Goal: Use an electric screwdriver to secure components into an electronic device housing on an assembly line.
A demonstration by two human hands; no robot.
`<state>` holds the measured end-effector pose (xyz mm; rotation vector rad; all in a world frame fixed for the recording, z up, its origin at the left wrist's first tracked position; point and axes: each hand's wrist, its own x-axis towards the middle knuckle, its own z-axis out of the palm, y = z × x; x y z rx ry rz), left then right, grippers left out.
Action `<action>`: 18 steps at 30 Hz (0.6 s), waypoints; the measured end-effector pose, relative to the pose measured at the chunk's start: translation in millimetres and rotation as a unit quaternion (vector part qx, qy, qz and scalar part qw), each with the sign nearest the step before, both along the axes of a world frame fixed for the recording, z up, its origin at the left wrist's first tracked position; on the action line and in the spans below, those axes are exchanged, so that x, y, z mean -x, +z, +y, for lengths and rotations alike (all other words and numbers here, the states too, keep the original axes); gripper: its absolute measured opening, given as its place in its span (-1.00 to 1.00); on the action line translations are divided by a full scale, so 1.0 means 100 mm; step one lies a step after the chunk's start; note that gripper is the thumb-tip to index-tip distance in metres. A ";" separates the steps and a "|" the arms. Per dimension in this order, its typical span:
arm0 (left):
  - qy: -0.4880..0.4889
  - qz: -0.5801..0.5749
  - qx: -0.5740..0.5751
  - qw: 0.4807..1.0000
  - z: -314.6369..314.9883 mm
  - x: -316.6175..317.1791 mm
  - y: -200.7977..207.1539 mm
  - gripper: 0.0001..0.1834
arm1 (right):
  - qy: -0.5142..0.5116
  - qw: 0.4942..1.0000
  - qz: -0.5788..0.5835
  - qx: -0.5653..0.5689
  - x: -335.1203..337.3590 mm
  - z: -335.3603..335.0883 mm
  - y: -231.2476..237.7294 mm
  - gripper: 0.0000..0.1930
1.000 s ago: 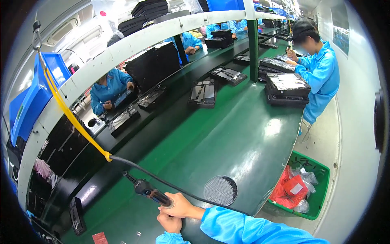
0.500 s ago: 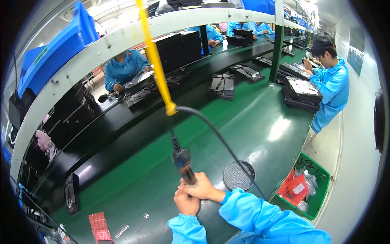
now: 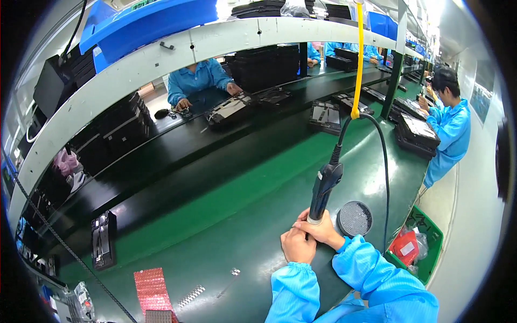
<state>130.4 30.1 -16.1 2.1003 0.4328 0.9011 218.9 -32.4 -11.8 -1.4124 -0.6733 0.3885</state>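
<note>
A black electric screwdriver (image 3: pixel 325 185) hangs nearly upright from a yellow cord (image 3: pixel 359 64), its power cable looping off to the right. My right hand (image 3: pixel 326 228) is wrapped round the silver lower end of the screwdriver. Against it, my left hand (image 3: pixel 299 247) is closed just below the tool's end; whatever its fingers hold is hidden. Close to my right wrist stands a round dark dish (image 3: pixel 355 218) filled with tiny parts. Left of my left hand, a row of small silver pieces (image 3: pixel 192 296) and another small silver piece (image 3: pixel 235 271) lie on the green bench (image 3: pixel 247 237).
Red bubble wrap (image 3: pixel 152 288) lies at the near left, beyond it a black tray (image 3: pixel 102 239). A green bin (image 3: pixel 433 253) stands right of the bench. Co-workers in blue sit across (image 3: pixel 196 81) and at the right (image 3: pixel 452 126). A white shelf beam (image 3: pixel 226 33) crosses overhead.
My view has swung left, so the bench, hands and screwdriver appear further right. The screwdriver's top now leans right rather than left. Both hands stay together at its lower end.
</note>
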 end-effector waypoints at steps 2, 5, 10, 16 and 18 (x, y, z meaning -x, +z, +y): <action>0.009 0.004 -0.019 1.000 0.01 0.00 0.01 -0.90 | -0.001 1.000 0.009 -0.005 0.01 0.01 0.01 -0.78; 0.020 -0.019 -0.012 1.000 0.00 0.00 0.01 -0.84 | -0.001 1.000 -0.013 0.009 0.01 0.01 0.03 -0.78; 0.019 0.009 -0.029 0.999 -0.02 -0.01 0.00 -0.87 | -0.005 1.000 -0.018 0.006 0.03 0.00 0.03 -0.79; 0.027 0.013 -0.034 0.999 0.00 0.00 -0.03 -0.87 | -0.002 1.000 -0.021 0.000 0.04 0.02 -0.02 -0.79; 0.019 0.012 -0.035 0.999 0.00 0.00 -0.05 -0.86 | -0.005 1.000 -0.013 -0.005 0.06 0.00 0.01 -0.80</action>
